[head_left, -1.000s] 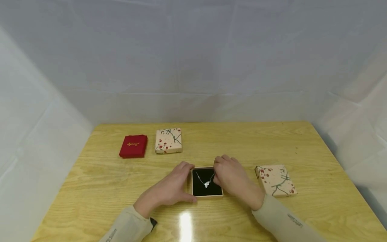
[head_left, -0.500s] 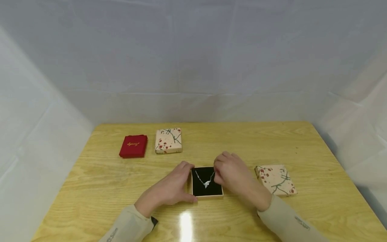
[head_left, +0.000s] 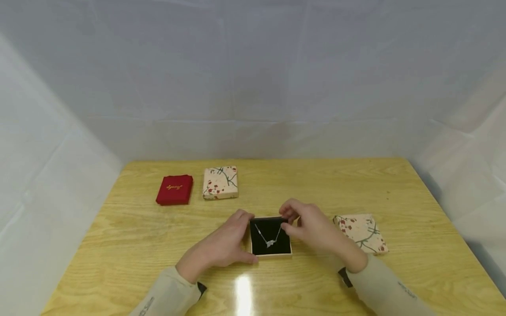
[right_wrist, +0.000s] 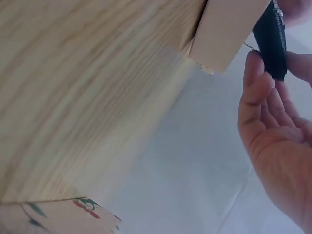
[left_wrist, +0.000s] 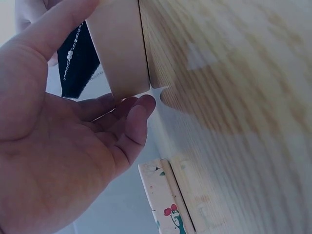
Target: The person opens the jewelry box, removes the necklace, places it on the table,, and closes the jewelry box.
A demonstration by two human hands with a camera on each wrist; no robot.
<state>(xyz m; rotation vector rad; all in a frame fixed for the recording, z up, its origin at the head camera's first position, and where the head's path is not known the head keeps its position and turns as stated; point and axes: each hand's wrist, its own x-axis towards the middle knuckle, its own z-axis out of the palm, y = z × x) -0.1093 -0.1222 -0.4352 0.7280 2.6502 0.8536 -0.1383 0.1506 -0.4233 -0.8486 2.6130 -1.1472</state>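
Observation:
My left hand grips an uncovered cream jewellery box, thumb at its near left corner and fingers at the far left. Inside lies a black pad bearing a silver necklace with a leaf-like pendant. At the box's far right corner, my right hand pinches the pad's edge. From the right wrist, the black pad shows raised and tilted above the box wall, and a bit of chain hangs below it. The left wrist view also has the pad standing above the box side.
A flowered lid lies to the right, by the right forearm. Farther back on the left are a red box with gold lettering and another flowered box. All rest on a wooden table with white sheeting behind.
The right hand's fingers have opened out from a tight curl to a pinch at the pad's edge, and its forearm has swung right. The pad's right side looks raised. The left hand stays put.

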